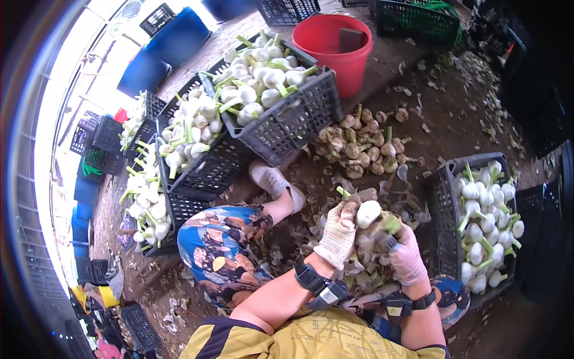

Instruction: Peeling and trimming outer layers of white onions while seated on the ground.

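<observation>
My left hand [339, 231], in a striped knit glove with dirty fingertips, holds a white garlic bulb [368, 214] with a short green stem. Close to the bulb's right side is my right hand [403, 256], also gloved; its fingers are blurred around a dark object and greenish peel, too unclear to name. Under both hands lies a heap of loose garlic skins [365, 273]. Unpeeled, soil-covered garlic bulbs [358, 143] are piled on the ground beyond. To the right stands a black plastic crate [441, 211] of clean white garlic bulbs [489, 224].
Black crates [287, 130] full of white garlic stand at the upper left, beside my shoe [273, 179]. A red bucket [334, 54] stands behind the dirty bulbs. Farther off are blue containers [179, 36] and more crates. Skins litter the earthen ground.
</observation>
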